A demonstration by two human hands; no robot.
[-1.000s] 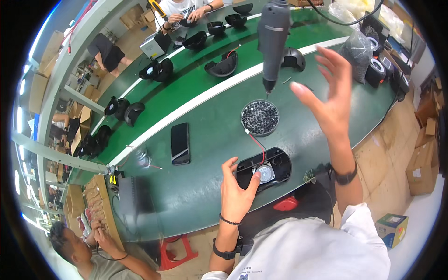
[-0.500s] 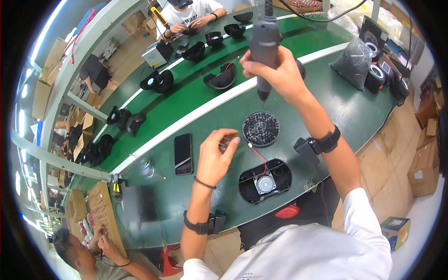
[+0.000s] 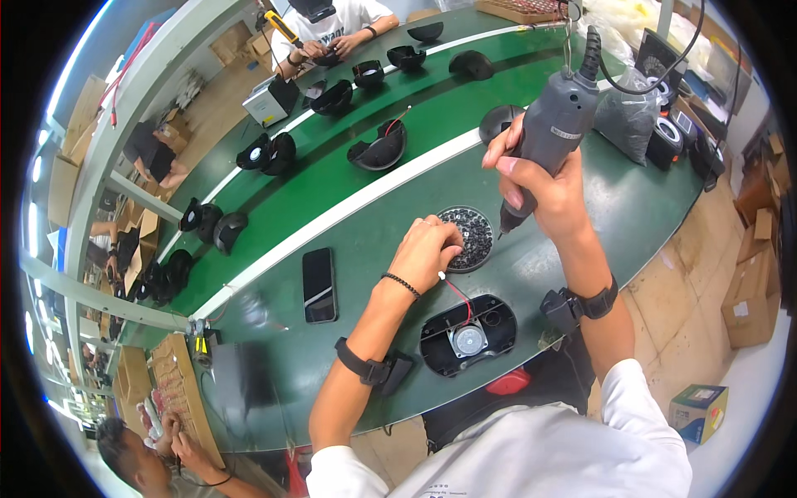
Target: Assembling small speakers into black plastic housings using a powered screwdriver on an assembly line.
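My right hand (image 3: 548,178) is wrapped round a dark grey electric screwdriver (image 3: 554,120), its tip slanting down beside a round dish (image 3: 491,249) of small dark parts that look like screws. At the dish's left side, my left hand (image 3: 427,246) has its fingers curled together over the rim. Whatever may be between those fingertips is hidden. Closer to me lies a black oval housing (image 3: 432,349) with a round silver speaker (image 3: 469,339) in it. From the speaker a red wire (image 3: 462,297) runs up to a white connector near my left wrist.
A black phone (image 3: 319,285) lies left of my left hand. Several black rounded shells, one a half shell (image 3: 378,153), sit along the green belt beyond a white strip (image 3: 332,220). A plastic bag (image 3: 623,124) stands at the right. Two people work at the far side and lower left.
My left hand has moved up and right to the dish, its fingers closing. The screwdriver has come down and right in my right hand, its tip now beside the dish.
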